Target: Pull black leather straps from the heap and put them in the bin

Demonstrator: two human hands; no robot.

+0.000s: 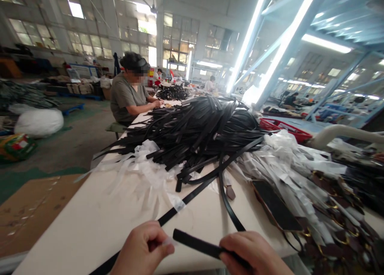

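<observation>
The right hand [255, 253] has its grip closed around one end of a black strap [198, 245], near the tabletop's [90, 223] near edge. The strap runs leftward and slightly far, its free end just beside the left hand [144, 249], whose thumb and fingers pinch a thin clear film [168, 240]. Farther off lies a heap of black straps [198, 133].

both hands [198, 253] cut off at bottom edge, co-worker's face [138, 78] blurred (pixelated), far workers [210, 83] indistinct
</observation>
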